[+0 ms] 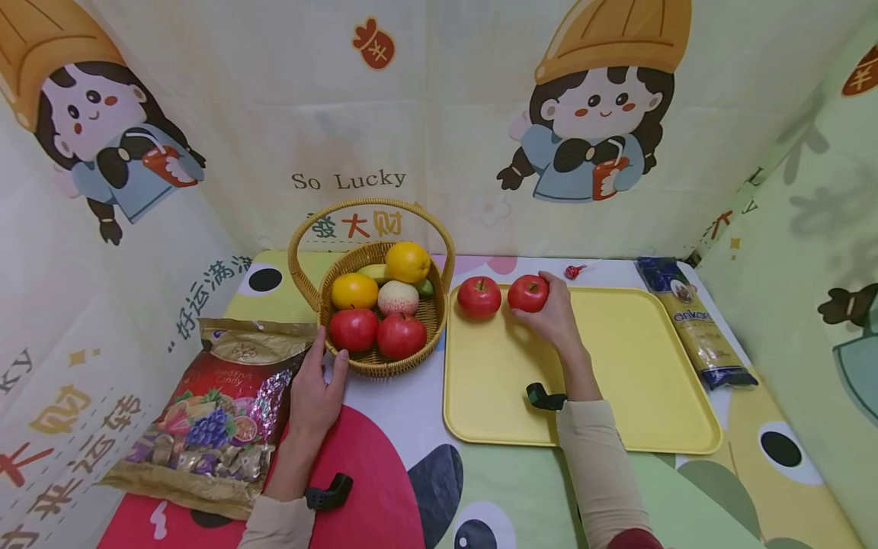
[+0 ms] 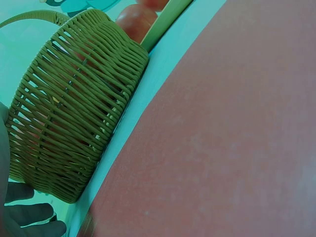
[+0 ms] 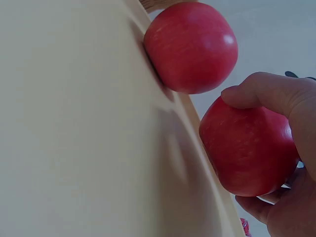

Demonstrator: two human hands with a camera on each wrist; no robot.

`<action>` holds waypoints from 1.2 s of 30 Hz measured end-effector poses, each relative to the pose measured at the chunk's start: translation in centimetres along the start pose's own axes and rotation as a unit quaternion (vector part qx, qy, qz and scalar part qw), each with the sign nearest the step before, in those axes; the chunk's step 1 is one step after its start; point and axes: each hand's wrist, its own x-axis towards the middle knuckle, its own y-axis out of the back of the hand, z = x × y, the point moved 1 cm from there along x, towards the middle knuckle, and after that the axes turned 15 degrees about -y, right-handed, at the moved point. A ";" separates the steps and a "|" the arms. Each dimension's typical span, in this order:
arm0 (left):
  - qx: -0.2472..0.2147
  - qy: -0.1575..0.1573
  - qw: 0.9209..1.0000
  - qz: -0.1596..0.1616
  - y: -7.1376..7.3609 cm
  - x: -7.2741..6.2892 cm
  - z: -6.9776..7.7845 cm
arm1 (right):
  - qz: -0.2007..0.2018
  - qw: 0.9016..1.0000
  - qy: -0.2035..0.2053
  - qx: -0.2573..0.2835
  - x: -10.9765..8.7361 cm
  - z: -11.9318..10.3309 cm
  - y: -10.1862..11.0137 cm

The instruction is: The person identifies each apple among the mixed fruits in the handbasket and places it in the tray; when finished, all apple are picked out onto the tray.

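Observation:
My right hand [image 1: 557, 314] grips a red apple [image 1: 528, 293] over the back edge of the yellow tray [image 1: 494, 412]; in the right wrist view its thumb and fingers curve round the apple [image 3: 249, 148]. Beside it, a second red apple [image 1: 479, 297] sits at the tray's back left corner. With fingers extended, my left hand [image 1: 317, 393] rests against the near left side of a wicker basket [image 1: 373, 372]. Inside the basket lie two red apples [image 1: 354, 329], two orange-yellow fruits [image 1: 408, 262], a pale pink-speckled round fruit [image 1: 398, 298] and a green-yellow fruit [image 1: 373, 273] partly hidden behind them.
Left of the basket lies a large candy bag [image 1: 213, 415], partly behind my left hand. A long blue-and-gold packet [image 1: 700, 328] leans along the tray's right edge. Behind the tray is a small red lollipop [image 1: 575, 271]. Printed cloth walls [image 1: 439, 137] enclose the table's back and sides.

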 end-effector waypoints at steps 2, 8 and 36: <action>0.000 -0.001 1.000 0.000 0.0 0.0 0.0 | -0.002 1.000 -0.003 -0.001 0.1 0.2 -0.1; 0.000 -0.001 1.000 0.000 0.0 0.1 0.1 | -0.005 1.000 -0.014 -0.004 0.4 0.6 -0.3; -0.004 0.003 1.000 -0.001 -0.1 -0.1 -0.1 | 0.006 1.000 -0.001 0.008 -0.8 -0.9 1.4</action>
